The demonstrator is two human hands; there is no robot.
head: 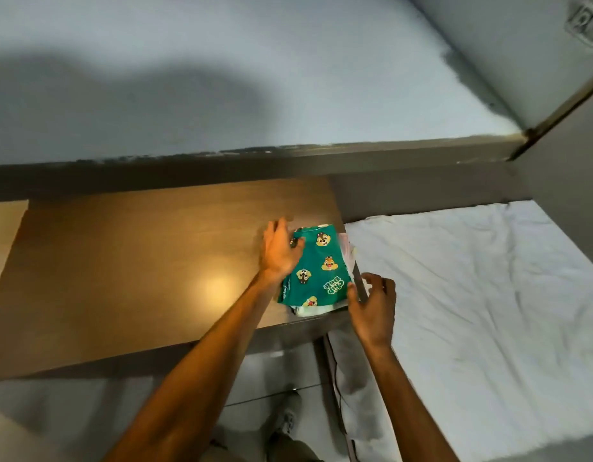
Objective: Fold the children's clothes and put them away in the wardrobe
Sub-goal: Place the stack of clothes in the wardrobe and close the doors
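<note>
A folded green garment (316, 270), printed with cartoon chipmunk faces and pale lettering, lies at the right end of a brown wooden tabletop (121, 261), close to its right and near edges. It sits on top of other folded pieces: a pale green layer (305, 311) pokes out beneath its near edge, and a pale pink-white layer (346, 250) shows along its right side, so the pile reaches to the right edge of the tabletop.

The left hand (280, 250) rests flat on the left part of the green garment, palm down, fingers spread and pointing away from the person; its grip is wide and closes on nothing. The right hand (371, 303) is at the near right corner of the pile, fingers loosely curled and apart, the thumb touching or just beside the garment's right edge; whether it pinches the fabric cannot be told.

To the right of the tabletop lies a bed with a wrinkled white sheet (471, 295). A bright patch of reflected light (218, 288) shines on the wood left of the left forearm. Behind the tabletop stands a pale blue-grey wall (221, 78) with a dark band along its base. Below, grey floor tiles (71, 405) and a shoe (286, 421) of the person are visible.
</note>
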